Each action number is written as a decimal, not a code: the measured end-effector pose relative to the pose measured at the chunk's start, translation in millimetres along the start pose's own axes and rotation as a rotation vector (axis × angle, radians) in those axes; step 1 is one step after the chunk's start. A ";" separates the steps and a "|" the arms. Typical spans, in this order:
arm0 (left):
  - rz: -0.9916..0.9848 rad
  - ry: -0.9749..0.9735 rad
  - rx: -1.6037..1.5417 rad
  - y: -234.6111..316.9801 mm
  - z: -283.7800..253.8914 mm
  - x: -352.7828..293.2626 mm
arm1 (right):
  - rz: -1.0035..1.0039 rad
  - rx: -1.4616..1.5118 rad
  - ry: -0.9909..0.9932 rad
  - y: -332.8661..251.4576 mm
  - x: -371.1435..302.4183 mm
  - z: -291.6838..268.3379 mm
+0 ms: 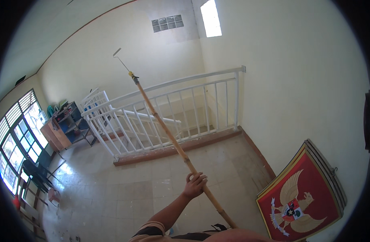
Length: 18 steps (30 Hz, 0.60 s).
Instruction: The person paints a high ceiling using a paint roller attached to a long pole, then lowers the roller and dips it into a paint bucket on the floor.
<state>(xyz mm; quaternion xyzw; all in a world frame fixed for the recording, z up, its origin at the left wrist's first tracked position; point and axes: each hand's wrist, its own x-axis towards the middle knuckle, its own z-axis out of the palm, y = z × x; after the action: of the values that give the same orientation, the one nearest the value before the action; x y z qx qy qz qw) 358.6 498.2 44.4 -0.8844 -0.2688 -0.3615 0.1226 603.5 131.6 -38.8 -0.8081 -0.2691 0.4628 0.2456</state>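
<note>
My left hand [195, 184] is closed around a long bamboo pole [165, 130]. The pole slants up and away to the left from the lower edge, its near end out of sight. A paint roller [118, 57] with a thin wire frame is fixed to the far tip by a dark and yellowish binding [133, 76]. The roller stands out in front of the pale wall; whether it touches the wall I cannot tell. Part of my right arm [241, 236] shows at the lower edge, beside the pole. My right hand lies outside the picture.
A white metal railing [185, 90] on a reddish-brown curb [173, 148] borders a stairwell. At right, a framed red emblem panel [287, 201] leans against the wall. Furniture [62, 131], a dark chair [36, 173] and glazed doors [21, 137] are at left. Tiles cover the floor [132, 189].
</note>
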 end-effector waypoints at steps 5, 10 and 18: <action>-0.006 0.083 -0.012 -23.2 -39.1 -67.4 | 0.029 0.079 0.068 -17.7 -40.4 68.1; 0.046 0.076 -0.025 -45.2 -79.1 -131.8 | 0.105 0.209 0.158 -18.4 -80.6 126.7; 0.142 -0.040 -0.136 -50.1 -124.6 -187.9 | 0.266 0.580 0.329 6.3 -148.8 177.8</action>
<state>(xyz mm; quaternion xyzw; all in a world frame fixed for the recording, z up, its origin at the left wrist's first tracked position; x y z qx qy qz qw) 147.2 415.7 1.4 -0.9144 -0.1829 -0.3517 0.0823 384.8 54.7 -31.4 -0.7965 0.0242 0.4117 0.4422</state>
